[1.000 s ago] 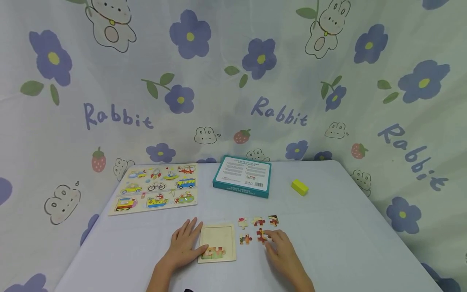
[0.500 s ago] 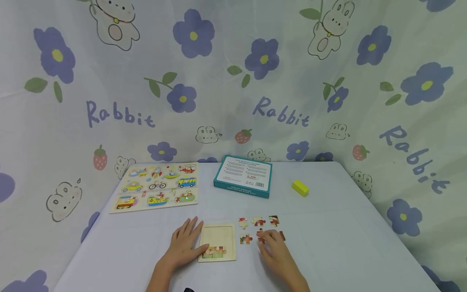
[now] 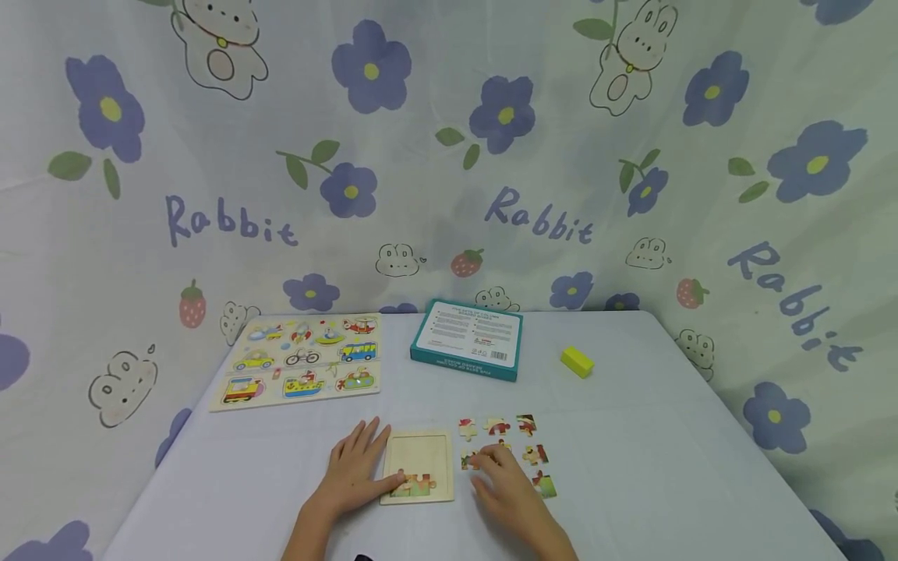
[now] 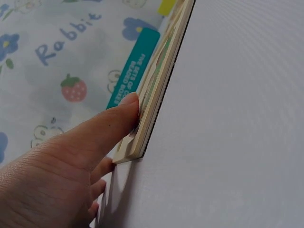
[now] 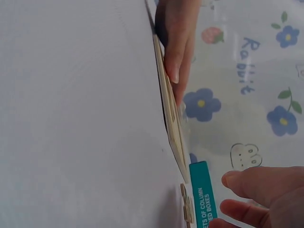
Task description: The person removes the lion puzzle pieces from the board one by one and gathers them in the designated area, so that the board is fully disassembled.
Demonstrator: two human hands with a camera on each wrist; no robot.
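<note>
A square wooden puzzle tray (image 3: 421, 452) lies on the table, with joined jigsaw pieces (image 3: 421, 486) along its near edge. My left hand (image 3: 353, 474) rests at the tray's left side, fingers spread on the cloth. Its thumb lies over the tray's lower left corner, touching the rim in the left wrist view. Just right of the tray, my right hand (image 3: 514, 499) hovers low over loose jigsaw pieces. Its fingertips are right at the leftmost piece (image 3: 466, 461) of the middle row. The right wrist view shows thumb and fingers apart, nothing between them. The hand partly hides other pieces.
More loose jigsaw pieces (image 3: 497, 427) lie in rows right of the tray. Behind stand a teal box (image 3: 464, 335) and a yellow block (image 3: 578, 362). A vehicle puzzle board (image 3: 302, 362) lies at the back left. A patterned curtain (image 3: 435, 156) hangs behind the table.
My right hand has moved left across the loose pieces, from the middle row's centre piece to its leftmost one, uncovering pieces on the right. The left hand and tray stay put.
</note>
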